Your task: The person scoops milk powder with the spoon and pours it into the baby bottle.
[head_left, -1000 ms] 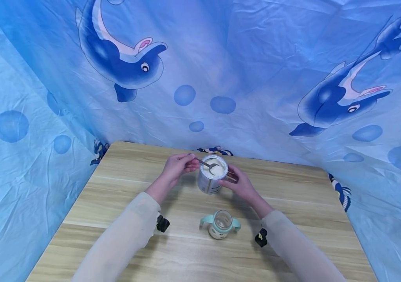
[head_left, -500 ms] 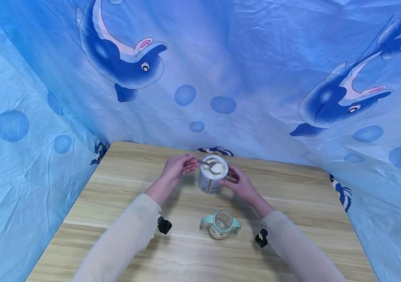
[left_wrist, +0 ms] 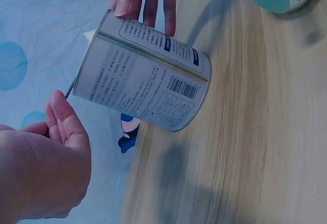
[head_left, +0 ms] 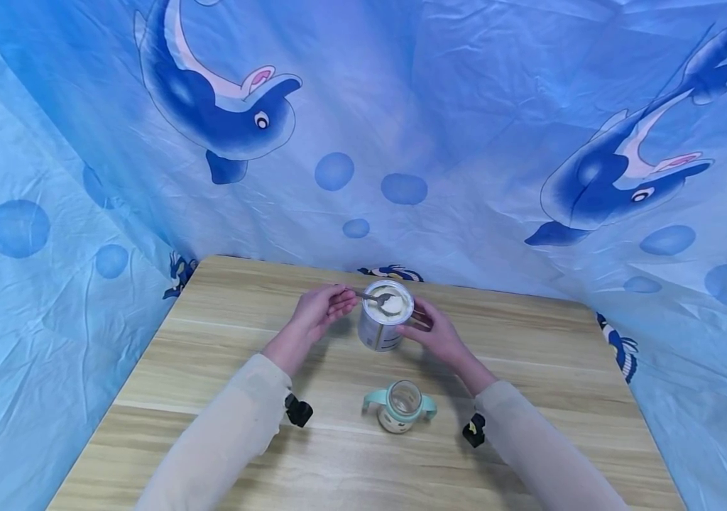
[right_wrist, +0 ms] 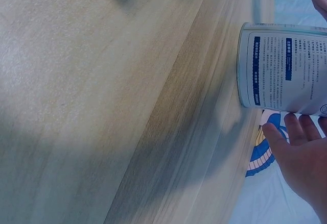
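An open tin of pale powder [head_left: 379, 335] stands upright near the back of the table, printed with text and a barcode. Thumb and fingers of my left hand [head_left: 323, 310] pinch the handle of a metal spoon [head_left: 362, 293]. The spoon's bowl is inside the tin's mouth with white powder at it; how full it is cannot be made out. On the tin's other side, my right hand [head_left: 436, 333] grips the wall, thumb in front and fingers round the right side. In the left wrist view the tin [left_wrist: 143, 73] hides most of the spoon.
Nearer the person, between the forearms, stands a baby bottle [head_left: 397, 420] without a lid, with a mint-green collar and two handles. The wooden table [head_left: 504, 348] ends just behind the tin, against a blue dolphin-printed curtain [head_left: 466, 142].
The spoon has gone from dipping in the powder to a flatter tilt with powder at its bowl. My left hand has shifted slightly left and its fingertips lower. The right hand stays on the tin.
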`<action>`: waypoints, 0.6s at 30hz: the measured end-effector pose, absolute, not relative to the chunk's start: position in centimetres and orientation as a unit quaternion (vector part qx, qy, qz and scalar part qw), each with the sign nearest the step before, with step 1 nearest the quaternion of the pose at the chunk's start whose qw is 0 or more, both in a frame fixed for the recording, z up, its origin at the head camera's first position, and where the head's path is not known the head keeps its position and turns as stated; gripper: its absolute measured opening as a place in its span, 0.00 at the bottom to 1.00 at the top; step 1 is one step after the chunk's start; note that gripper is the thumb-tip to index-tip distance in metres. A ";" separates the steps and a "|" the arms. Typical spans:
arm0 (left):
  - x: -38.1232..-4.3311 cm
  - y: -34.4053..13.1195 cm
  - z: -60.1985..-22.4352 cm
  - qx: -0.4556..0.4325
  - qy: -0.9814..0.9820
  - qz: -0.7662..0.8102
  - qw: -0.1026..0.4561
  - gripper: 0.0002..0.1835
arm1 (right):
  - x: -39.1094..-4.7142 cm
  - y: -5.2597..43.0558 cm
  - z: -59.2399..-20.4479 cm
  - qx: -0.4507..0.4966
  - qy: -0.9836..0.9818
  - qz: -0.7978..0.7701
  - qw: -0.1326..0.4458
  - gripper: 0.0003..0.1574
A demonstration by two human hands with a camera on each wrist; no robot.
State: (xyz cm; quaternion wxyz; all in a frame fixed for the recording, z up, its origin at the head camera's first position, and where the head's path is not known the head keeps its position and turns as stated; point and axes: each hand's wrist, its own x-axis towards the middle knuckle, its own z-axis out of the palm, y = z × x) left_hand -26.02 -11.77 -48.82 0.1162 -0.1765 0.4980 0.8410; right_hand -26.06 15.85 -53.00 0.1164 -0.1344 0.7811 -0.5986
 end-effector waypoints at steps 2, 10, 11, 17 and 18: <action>-26.0 -11.8 -48.9 -0.177 0.491 0.845 0.117 0.14 | -26.1 15.8 -53.1 -0.135 0.780 -0.599 0.116 0.50; -25.8 -12.0 -49.6 -0.190 0.464 0.857 0.122 0.19 | -26.2 15.8 -53.2 -0.137 0.784 -0.594 0.115 0.50; -25.8 -12.0 -49.6 -0.192 0.459 0.859 0.122 0.19 | -26.2 15.8 -53.2 -0.137 0.784 -0.594 0.115 0.49; -25.9 -11.8 -49.6 -0.201 0.446 0.863 0.128 0.22 | -26.2 15.9 -52.9 -0.139 0.784 -0.594 0.113 0.49; -25.9 -11.8 -49.6 -0.201 0.446 0.863 0.128 0.22 | -26.3 15.9 -52.9 -0.141 0.784 -0.594 0.113 0.49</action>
